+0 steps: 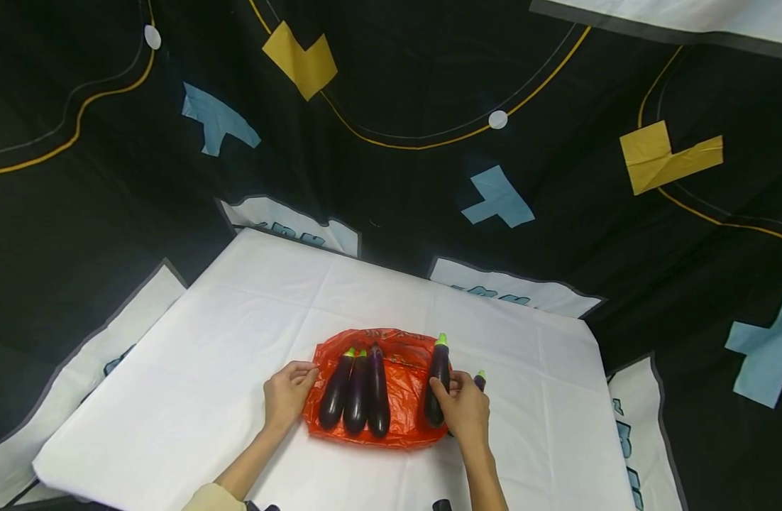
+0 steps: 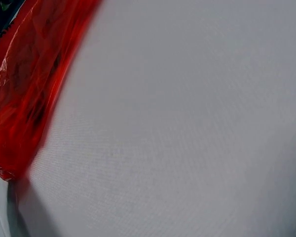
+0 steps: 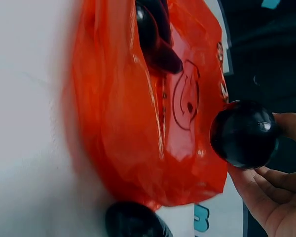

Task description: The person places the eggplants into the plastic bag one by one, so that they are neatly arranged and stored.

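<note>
A red plastic bag (image 1: 400,397) lies spread on the white table, with three dark purple eggplants (image 1: 355,394) side by side in it. At the bag's left edge, my left hand (image 1: 287,397) pinches the plastic between thumb and fingers. My right hand (image 1: 465,411) grips another eggplant (image 1: 438,383) over the bag's right side, its green stem end pointing away. In the right wrist view this held eggplant (image 3: 244,134) shows its rounded end, beside the bag's rim. One more eggplant (image 1: 480,381) lies right of the bag, mostly hidden behind my right hand.
The white cloth-covered table (image 1: 544,397) extends around the bag. Behind it hangs a black curtain (image 1: 391,184) with yellow and blue patches. A small black object (image 1: 441,504) shows at the bottom edge near my right forearm.
</note>
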Tool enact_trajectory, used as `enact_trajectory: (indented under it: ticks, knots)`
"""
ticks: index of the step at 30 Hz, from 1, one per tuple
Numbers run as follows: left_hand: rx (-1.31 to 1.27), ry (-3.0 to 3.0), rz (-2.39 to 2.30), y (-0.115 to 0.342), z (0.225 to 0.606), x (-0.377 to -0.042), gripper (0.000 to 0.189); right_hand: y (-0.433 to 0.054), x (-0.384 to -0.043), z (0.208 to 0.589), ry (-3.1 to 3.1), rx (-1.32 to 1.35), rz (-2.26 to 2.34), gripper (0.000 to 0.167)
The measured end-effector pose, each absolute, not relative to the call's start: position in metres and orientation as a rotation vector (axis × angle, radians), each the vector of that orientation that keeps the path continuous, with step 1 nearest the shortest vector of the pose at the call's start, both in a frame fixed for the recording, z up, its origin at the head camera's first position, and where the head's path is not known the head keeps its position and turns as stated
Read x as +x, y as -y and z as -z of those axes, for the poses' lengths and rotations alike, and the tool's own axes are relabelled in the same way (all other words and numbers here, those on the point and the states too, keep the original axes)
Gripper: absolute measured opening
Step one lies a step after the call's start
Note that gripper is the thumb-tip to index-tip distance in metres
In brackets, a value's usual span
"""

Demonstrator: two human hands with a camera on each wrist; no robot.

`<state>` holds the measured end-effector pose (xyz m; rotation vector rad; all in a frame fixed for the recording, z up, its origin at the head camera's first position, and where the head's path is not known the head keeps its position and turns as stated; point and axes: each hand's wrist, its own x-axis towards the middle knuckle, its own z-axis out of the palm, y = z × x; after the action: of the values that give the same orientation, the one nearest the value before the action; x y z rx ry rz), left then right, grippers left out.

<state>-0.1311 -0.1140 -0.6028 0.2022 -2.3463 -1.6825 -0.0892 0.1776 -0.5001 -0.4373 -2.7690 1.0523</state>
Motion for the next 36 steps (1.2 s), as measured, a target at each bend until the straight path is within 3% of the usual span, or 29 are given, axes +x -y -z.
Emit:
enact_trajectory:
  ticks: [21, 36]
  knots:
    - [0.200, 2.364, 1.671, 0.114, 0.600, -0.134, 0.006, -0.140, -0.099, 0.529, 2.850, -0.231, -1.081, 0.039]
    - [0.224, 2.373, 1.675, 0.113, 0.599, -0.131, 0.006, -0.131, -0.106, 0.552, 2.974, -0.272, -1.058, 0.039]
